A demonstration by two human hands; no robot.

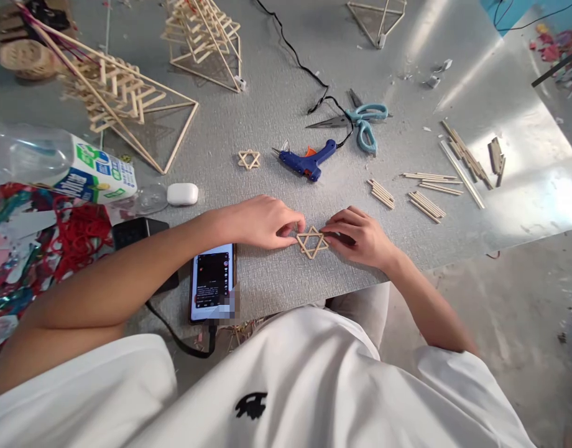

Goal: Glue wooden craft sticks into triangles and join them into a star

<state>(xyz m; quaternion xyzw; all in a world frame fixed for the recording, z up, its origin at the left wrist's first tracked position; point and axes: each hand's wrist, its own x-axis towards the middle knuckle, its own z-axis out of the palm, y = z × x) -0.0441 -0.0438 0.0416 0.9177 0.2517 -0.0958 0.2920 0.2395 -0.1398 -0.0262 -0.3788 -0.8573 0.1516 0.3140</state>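
Observation:
A small six-pointed star of thin wooden sticks lies low over the grey table in front of me. My left hand pinches its left corner between thumb and forefinger. From the other side, my right hand grips the right corner with its fingertips. Beyond them a second wooden star rests on the table, apart from both hands. The blue glue gun lies on its side to the right of that star, its orange trigger showing. Short bundles of cut sticks sit right of my right hand.
Light-blue scissors lie behind the glue gun, near its black cord. Stick frames stand at the back left. A clear bottle, a white case and a phone are leftward. More sticks lie far right.

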